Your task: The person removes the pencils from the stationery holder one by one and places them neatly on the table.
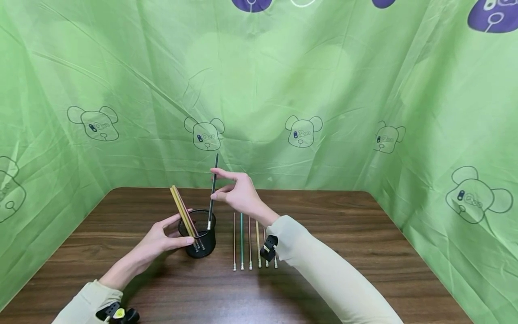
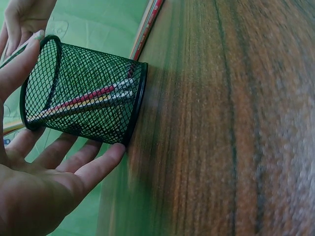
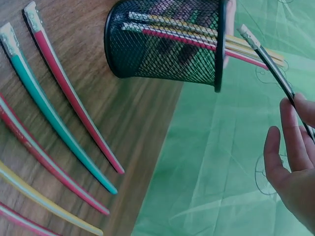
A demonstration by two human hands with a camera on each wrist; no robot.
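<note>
A black mesh pencil cup (image 1: 210, 245) stands upright on the table, left of the middle. My left hand (image 1: 159, 238) grips its side, thumb at the near rim and fingers round the far side. Yellow pencils (image 1: 180, 206) and a red pencil (image 3: 197, 43) lean inside, eraser ends down. Between thumb and fingertips, my right hand (image 1: 240, 193) pinches a black pencil (image 1: 214, 182) by its upper part. That pencil hangs nearly upright, its white eraser end low at the cup's right rim in the head view. In the right wrist view, this end appears just outside the mouth.
To the right of the cup, several pencils lie side by side on the wooden table (image 1: 323, 252), among them a green pencil (image 1: 242, 243) and a red pencil (image 3: 74, 98). My right forearm passes over the rightmost ones. A green cloth (image 1: 259, 81) surrounds the table.
</note>
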